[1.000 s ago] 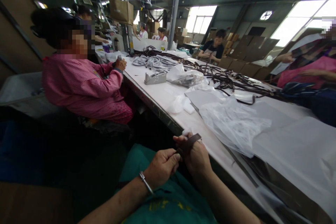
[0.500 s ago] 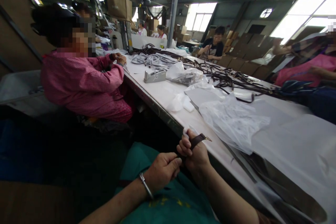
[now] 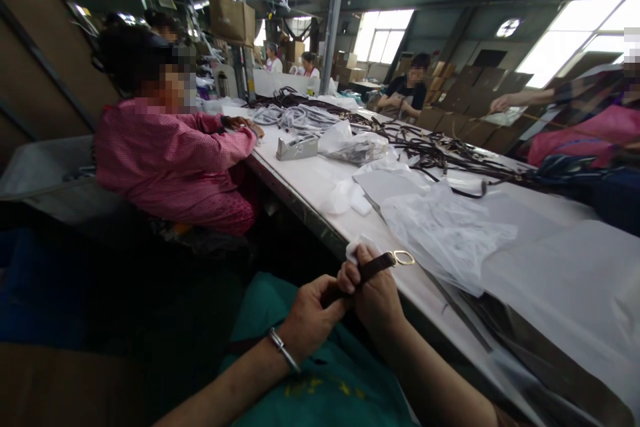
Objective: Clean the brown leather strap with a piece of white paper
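Note:
A dark brown strap [image 3: 376,267] with a gold metal buckle [image 3: 403,257] at its end runs between my two hands, over my lap near the table's edge. My right hand [image 3: 373,290] is closed around the strap close to the buckle, with a piece of white padding [image 3: 358,247] at its fingers. Just to the left, my left hand [image 3: 314,317] pinches the strap farther down between thumb and fingers. A metal bangle [image 3: 283,349] circles the left wrist. The rest of the strap is hidden behind my hands.
On the white table [image 3: 320,180] stand a grey tape dispenser [image 3: 297,148], crumpled plastic bags [image 3: 445,227] and a long heap of dark straps [image 3: 435,147]. A person in a pink checked top [image 3: 175,153] sits at the left. Another person's arm [image 3: 520,100] reaches in at right.
The buckle has turned so its gold loop shows fully. My left hand has moved slightly up and right along the strap. The person at left has shifted to the right in view.

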`<state>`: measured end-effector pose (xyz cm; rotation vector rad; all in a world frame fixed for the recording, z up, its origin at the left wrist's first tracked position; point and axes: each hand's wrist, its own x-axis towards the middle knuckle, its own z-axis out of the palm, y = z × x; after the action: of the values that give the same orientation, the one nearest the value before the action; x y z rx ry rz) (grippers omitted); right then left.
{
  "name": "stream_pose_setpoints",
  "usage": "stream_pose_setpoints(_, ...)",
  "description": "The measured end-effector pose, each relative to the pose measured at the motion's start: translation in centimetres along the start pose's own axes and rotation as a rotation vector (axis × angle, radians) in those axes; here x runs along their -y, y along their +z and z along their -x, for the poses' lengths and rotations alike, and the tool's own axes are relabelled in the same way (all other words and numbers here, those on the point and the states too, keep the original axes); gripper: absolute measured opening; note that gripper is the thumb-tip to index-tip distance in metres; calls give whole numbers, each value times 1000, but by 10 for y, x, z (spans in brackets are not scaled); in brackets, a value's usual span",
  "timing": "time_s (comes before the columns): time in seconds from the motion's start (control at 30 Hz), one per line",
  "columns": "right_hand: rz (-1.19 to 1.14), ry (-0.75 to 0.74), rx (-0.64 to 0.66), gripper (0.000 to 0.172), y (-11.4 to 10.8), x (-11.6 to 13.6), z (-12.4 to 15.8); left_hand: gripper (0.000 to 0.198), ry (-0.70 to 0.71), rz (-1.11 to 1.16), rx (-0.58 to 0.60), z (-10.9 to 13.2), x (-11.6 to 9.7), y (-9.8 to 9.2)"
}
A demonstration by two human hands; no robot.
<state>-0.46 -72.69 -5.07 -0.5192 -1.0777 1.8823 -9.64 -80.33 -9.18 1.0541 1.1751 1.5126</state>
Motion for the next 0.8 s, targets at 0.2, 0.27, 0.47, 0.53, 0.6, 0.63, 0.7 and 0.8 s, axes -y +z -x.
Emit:
stream_pose_setpoints(0.2,-222,101,-72,30,0,4,1,29,-28,-60,19,6,11,-2)
stream_pose_setpoints(0.27,-237,124,-75,32,-1,4,0,29,-39,-52,30,7,11,-1)
stream_pose_setpoints(0.47,-171,80,-90,29,-1,4,-1,29,84,-195,-24,7,10,0)
stream_pose_setpoints(0.53,-172,91,-104,30,-1,3,-1,25,103,-247,-41,6,12,0)
stream_pose_setpoints(0.6,-175,97,-113,30,-1,2,-2,23,82,-237,-32,6,13,1)
stream_pose_setpoints(0.63,-169,97,-117,30,-1,1,-2,22,66,-225,-28,6,13,1)
stream_pose_setpoints(0.7,-142,91,-125,28,-2,-1,-2,18,28,-206,-36,5,10,4)
stream_pose_setpoints(0.8,-99,92,-133,28,-1,-2,-1,12,-30,-216,-47,4,3,7)
